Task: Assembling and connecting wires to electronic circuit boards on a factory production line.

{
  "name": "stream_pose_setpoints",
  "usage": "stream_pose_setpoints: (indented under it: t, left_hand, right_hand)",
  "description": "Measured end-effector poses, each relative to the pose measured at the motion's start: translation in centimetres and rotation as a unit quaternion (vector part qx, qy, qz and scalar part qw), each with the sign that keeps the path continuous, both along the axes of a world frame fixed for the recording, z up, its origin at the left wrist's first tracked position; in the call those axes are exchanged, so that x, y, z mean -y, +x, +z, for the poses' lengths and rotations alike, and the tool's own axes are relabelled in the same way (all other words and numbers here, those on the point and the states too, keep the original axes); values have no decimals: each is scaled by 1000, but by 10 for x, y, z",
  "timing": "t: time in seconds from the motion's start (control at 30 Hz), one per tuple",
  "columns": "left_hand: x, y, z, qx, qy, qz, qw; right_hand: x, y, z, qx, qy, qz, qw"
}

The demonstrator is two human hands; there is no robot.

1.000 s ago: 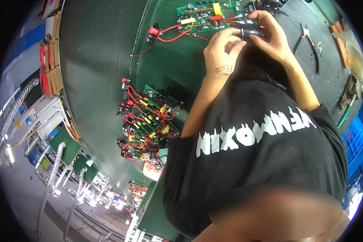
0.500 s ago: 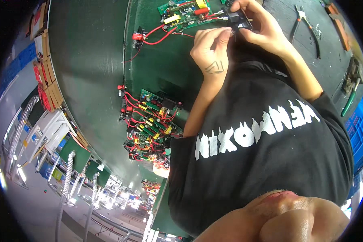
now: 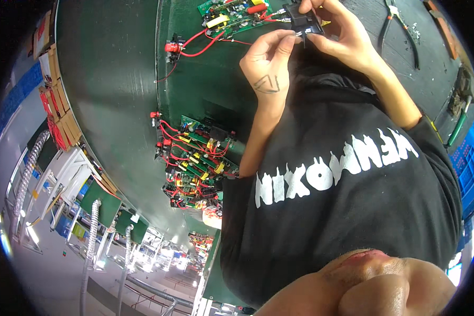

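Observation:
A black plastic part (image 3: pixel 302 20), probably a socket or switch housing, is gripped between the thumb and fingers of my right hand (image 3: pixel 347 37). My left hand (image 3: pixel 268 59) is closed in a pinch at its lower edge, on a small silvery piece like a wire terminal (image 3: pixel 299 35). Just left of the black part lies a green circuit board (image 3: pixel 239 21) with yellow and red components. Red wires with metal terminals run from it toward the black part. Other red wires (image 3: pixel 203 51) lead left to a red connector piece (image 3: pixel 173 47) on the green mat.
Several similar wired boards (image 3: pixel 197 158) are piled left of my left forearm. Pliers with black handles (image 3: pixel 397 31) lie on the bench to the right, among small clippings. Further right are a green-handled tool (image 3: pixel 460 124) and a blue crate (image 3: pixel 466 163). Cardboard pieces (image 3: pixel 63 118) stand far left.
The view has shifted slightly, so the board and pile sit a little further left. Both hands keep hold at the black part; my left hand has moved slightly left and down with its pinch.

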State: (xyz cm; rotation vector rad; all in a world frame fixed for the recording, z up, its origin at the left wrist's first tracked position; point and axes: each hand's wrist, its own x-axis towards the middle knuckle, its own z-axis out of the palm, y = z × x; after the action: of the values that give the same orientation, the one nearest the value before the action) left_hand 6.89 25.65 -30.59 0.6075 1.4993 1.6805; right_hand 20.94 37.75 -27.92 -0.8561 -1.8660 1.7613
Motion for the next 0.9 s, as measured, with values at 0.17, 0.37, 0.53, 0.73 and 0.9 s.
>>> stream_pose_setpoints:
  t: [0.17,0.37,0.53,0.73,0.9]
  left_hand:
    - [1,-3,7,-26,-26,-21,999]
    - [-1,2,10,-71,-30,18,997]
    - [0,2,8,-39,-27,28,998]
    - [0,2,2,-47,-23,26,998]
    - [0,1,3,-7,-9,35,999]
  right_hand:
    - [3,-2,-1,-2,-15,-5,1000]
    - [4,-5,-5,-19,73,13,997]
    - [5,-5,3,-27,21,18,999]
    - [7,-4,-9,-43,57,17,997]
    - [7,-2,-9,-33,-5,13,999]
